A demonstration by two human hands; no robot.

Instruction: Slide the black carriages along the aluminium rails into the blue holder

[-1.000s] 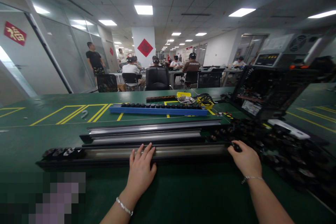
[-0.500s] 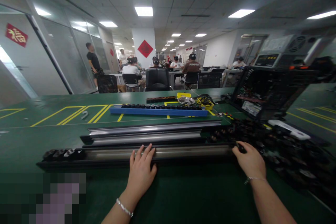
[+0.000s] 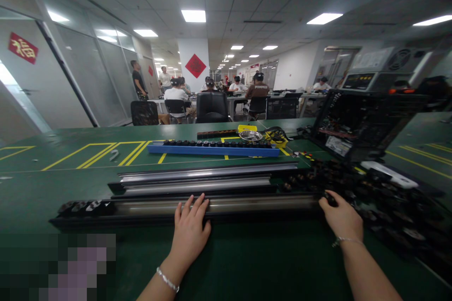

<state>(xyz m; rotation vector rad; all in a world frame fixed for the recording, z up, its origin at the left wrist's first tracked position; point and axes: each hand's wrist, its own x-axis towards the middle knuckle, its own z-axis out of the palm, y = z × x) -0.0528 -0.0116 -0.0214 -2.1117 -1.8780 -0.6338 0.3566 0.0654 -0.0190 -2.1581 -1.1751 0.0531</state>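
A long black rail with a metallic inner channel lies across the green table in front of me. My left hand rests on its middle, fingers stretched out and apart. At the rail's right end, my right hand pinches a small black part, its exact kind unclear. Several similar black parts sit in the rail's left end. To the right of my right hand spreads a dark heap of black parts.
Two more rails lie just behind. Farther back are a blue strip holding several black parts, a metal dish and a yellow tray. An opened computer case stands at the right. People sit at far tables.
My right hand has shifted slightly right with the small black part. My left hand stays on the rail. A standing person in the background has moved right.
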